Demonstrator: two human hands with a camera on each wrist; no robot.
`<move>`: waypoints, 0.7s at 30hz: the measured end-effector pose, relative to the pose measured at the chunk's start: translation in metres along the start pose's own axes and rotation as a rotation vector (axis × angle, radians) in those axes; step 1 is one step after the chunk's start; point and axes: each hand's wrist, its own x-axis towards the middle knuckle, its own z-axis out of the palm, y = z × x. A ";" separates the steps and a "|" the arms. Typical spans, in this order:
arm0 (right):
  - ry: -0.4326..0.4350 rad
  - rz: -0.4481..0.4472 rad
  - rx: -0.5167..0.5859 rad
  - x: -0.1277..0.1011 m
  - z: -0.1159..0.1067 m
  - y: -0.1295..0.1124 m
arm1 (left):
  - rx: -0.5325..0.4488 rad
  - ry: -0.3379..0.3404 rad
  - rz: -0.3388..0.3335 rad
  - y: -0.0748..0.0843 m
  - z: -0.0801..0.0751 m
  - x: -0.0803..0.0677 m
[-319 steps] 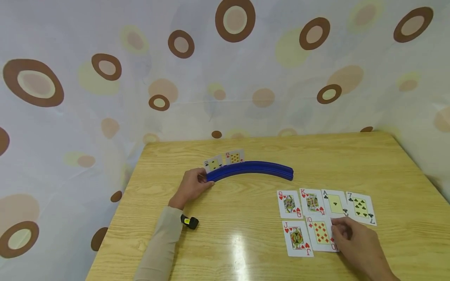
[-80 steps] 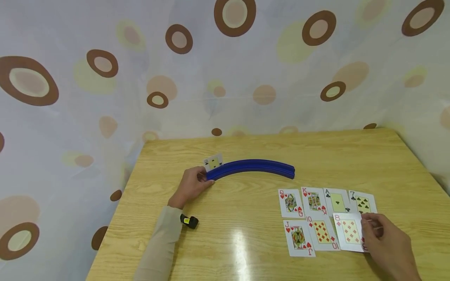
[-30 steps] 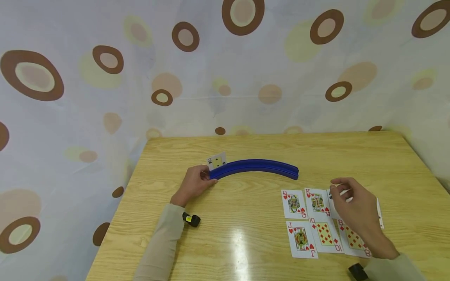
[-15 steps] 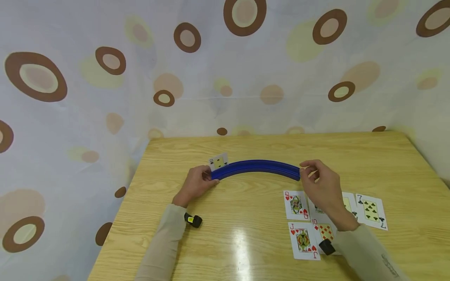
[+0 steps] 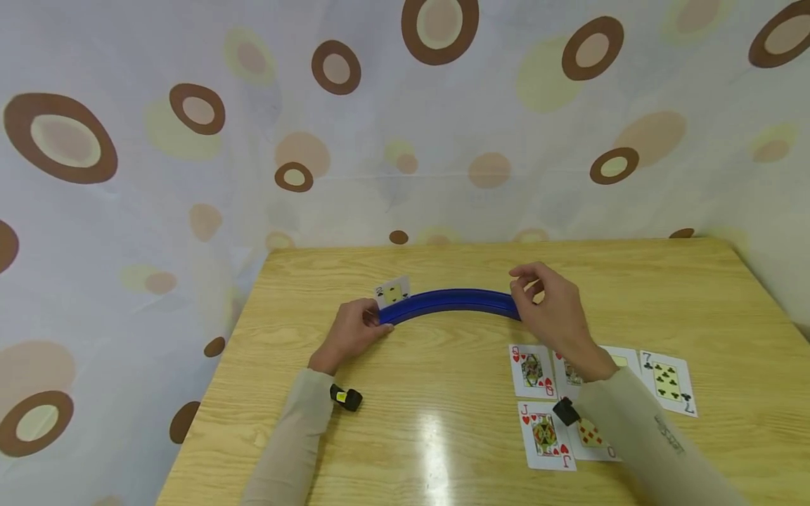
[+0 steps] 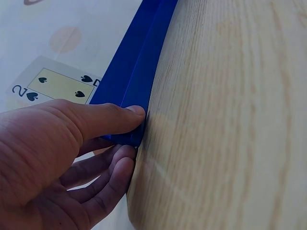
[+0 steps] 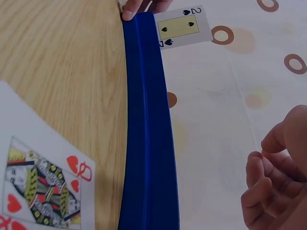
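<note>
My left hand (image 5: 350, 334) pinches the left end of a curved blue playing card holder (image 5: 452, 301), thumb on top in the left wrist view. Upright in its slot near that end stands the two of spades (image 5: 394, 291), also seen as a two of spades (image 7: 178, 28) in the right wrist view. My right hand (image 5: 549, 307) hovers by the holder's right end and covers it in the head view. Its fingers are loosely bent, thumb near the fingertips, with nothing held. The right wrist view shows the right hand (image 7: 280, 177) apart from the holder.
Face-up cards lie front right: queen of hearts (image 5: 531, 371), jack of hearts (image 5: 547, 436), seven of clubs (image 5: 667, 383), and a ten of diamonds (image 5: 590, 436) partly under my right forearm. Other cards there are covered. A patterned cloth (image 5: 443, 140) rises behind the table (image 5: 380, 436).
The eight of diamonds went from the holder to the lower row of cards. My right hand let it go, then moved left and away to the holder. My left hand stayed put.
</note>
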 end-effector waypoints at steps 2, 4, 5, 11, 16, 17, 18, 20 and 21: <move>-0.008 -0.013 0.004 0.004 0.003 -0.001 | 0.005 0.002 -0.006 0.000 0.000 -0.001; -0.010 -0.020 0.011 0.007 0.007 -0.003 | 0.000 0.003 -0.003 0.000 -0.001 -0.001; -0.011 -0.023 0.015 0.009 0.010 -0.004 | -0.002 0.003 0.000 0.001 -0.001 -0.002; -0.041 -0.040 0.069 0.016 0.030 -0.010 | -0.004 0.003 0.003 0.000 -0.004 -0.003; -0.100 -0.078 0.130 0.022 0.050 -0.017 | 0.003 0.011 -0.003 -0.002 -0.006 -0.003; -0.113 -0.083 0.137 0.023 0.054 -0.019 | 0.002 0.013 -0.003 -0.002 -0.006 -0.003; -0.125 -0.088 0.149 0.024 0.058 -0.021 | 0.003 0.014 -0.003 -0.002 -0.006 -0.003; -0.149 -0.085 0.173 0.025 0.065 -0.026 | -0.001 0.014 -0.003 -0.003 -0.007 -0.004; -0.160 -0.074 0.180 0.026 0.068 -0.029 | -0.003 0.014 -0.004 -0.003 -0.007 -0.004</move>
